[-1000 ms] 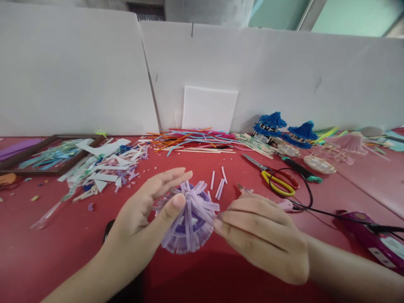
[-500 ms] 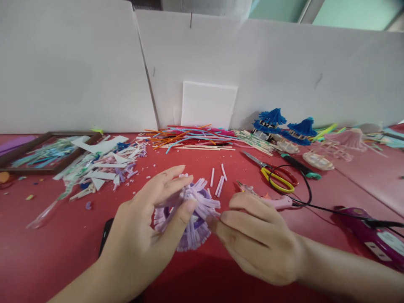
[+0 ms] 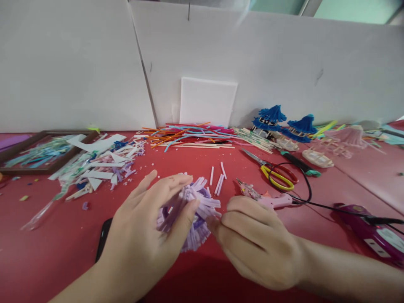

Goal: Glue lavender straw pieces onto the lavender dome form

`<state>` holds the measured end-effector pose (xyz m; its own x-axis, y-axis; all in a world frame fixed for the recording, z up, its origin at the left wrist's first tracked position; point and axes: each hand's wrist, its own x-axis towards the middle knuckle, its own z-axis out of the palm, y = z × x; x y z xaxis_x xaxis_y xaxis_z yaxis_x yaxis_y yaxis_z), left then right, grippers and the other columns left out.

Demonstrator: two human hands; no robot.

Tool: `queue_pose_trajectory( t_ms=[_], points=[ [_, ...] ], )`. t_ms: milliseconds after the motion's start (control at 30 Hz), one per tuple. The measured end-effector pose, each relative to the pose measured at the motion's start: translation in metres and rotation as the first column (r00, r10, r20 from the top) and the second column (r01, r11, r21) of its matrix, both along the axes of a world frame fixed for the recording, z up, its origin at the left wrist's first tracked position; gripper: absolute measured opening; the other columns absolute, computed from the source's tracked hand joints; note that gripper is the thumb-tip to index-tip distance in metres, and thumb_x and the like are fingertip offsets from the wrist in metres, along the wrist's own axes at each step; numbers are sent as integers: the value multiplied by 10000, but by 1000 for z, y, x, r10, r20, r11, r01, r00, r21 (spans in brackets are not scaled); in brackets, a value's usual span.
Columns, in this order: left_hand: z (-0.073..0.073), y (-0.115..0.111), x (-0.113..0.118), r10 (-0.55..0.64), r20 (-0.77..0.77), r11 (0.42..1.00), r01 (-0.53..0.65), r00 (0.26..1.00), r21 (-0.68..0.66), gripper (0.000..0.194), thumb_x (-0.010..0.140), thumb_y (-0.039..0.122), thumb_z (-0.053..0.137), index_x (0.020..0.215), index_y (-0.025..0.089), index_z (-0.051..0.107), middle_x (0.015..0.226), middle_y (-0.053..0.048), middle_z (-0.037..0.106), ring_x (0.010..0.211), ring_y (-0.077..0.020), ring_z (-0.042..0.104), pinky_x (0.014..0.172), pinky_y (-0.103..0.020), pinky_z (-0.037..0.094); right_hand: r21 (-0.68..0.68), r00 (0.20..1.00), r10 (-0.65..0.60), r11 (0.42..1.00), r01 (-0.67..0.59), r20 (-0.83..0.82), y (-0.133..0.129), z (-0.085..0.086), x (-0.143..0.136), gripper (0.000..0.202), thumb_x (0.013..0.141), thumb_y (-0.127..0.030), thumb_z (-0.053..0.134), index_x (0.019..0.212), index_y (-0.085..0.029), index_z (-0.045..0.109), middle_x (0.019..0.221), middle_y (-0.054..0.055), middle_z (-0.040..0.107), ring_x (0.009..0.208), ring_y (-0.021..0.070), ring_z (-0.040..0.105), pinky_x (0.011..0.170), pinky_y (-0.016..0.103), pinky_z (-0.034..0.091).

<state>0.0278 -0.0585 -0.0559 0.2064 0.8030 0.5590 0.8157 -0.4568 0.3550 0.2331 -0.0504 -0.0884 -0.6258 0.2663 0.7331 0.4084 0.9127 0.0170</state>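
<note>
A lilac fuzzy-strip pavilion model, its roof made of strips fanning out from a peak, is held low over the table. My left hand grips it from the left, thumb and fingers around the peak. At its right edge, my right hand is closed in a pinch on the tip of one lilac strip; the curled fingers partly hide that tip. A few short cut lilac pieces lie just behind the model. The pink glue gun lies behind my right hand, which hides part of it.
Yellow-and-red-handled scissors and a purple power strip with a cable are to the right. Finished blue models stand at the back. Coloured pipe cleaners, white scraps, a brown frame and a dark phone surround the workspace.
The view has shifted slightly. My left hand's index finger has lifted a little away from the other fingers. Both hands stay at the lilac model.
</note>
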Motion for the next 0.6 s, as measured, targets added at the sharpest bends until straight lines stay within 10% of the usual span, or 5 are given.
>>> queue_pose_trajectory(
  t_ms=[600],
  points=[
    [-6,0,3,29,-70,997,-23,997,77,250,923,380,547,1105,216,595,1046,-33,776,967,-238,750,1072,-454,473,19,997,51,999,-50,-65,8,1,6,133,801,-7,650,728,-118,652,776,59,685,772,189,575,659,329,493]
  ],
)
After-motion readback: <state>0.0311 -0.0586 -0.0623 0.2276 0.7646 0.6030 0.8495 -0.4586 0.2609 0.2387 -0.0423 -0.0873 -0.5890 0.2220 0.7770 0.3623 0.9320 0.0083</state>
